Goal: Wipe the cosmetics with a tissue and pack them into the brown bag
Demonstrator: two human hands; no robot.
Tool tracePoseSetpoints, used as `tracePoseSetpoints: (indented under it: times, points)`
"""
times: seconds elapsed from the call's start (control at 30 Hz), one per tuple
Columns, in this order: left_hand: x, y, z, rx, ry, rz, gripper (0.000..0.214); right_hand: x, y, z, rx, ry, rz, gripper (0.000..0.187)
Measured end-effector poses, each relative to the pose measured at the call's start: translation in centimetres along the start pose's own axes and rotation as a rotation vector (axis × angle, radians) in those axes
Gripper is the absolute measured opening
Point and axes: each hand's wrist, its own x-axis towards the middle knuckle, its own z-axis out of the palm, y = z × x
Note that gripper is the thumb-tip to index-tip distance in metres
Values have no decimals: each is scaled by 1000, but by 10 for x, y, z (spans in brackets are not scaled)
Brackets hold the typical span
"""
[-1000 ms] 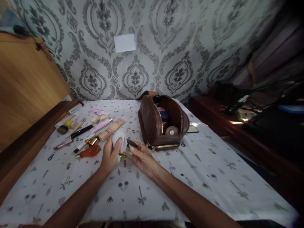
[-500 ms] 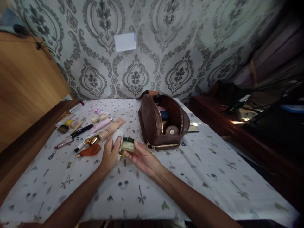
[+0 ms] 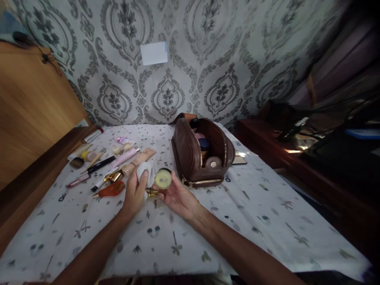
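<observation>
My right hand (image 3: pixel 177 196) holds a small round jar (image 3: pixel 162 178), its pale yellow-green face turned toward me. My left hand (image 3: pixel 134 192) is closed on a white wad of tissue or cotton (image 3: pixel 145 171), pressed right beside the jar. Both hands hover low over the patterned white cloth (image 3: pixel 237 213), just left of an open brown leather cosmetic pouch (image 3: pixel 190 158) with jars inside. A small gold item (image 3: pixel 152 193) lies under the hands.
Several cosmetics lie at the left: a tan tube (image 3: pixel 139 160), a pink tube (image 3: pixel 124 157), a black pencil (image 3: pixel 101 164), an orange-brown bottle (image 3: pixel 110 190). A wooden headboard (image 3: pixel 32 114) stands left, a dark wooden table (image 3: pixel 297 158) with cables right. A patterned wall rises behind.
My right hand has turned the jar so that its round pale face points toward me; before, it showed its side and dark lid. My left hand stays on the white wad.
</observation>
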Motion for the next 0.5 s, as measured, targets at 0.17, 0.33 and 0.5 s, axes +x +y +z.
tracePoseSetpoints:
  times: [0.17, 0.33, 0.5]
  points:
    - [1, -4, 1, 2, -86, -13, 31, 2, 0, 0, 59, 1, -37, 28]
    - [2, 0, 1, -11, -44, 27, 36, 0, -3, 2, 134, 34, -61, 29]
    - [2, 2, -1, -15, -52, 0, 37, -5, -5, 1, 143, 68, -15, 34]
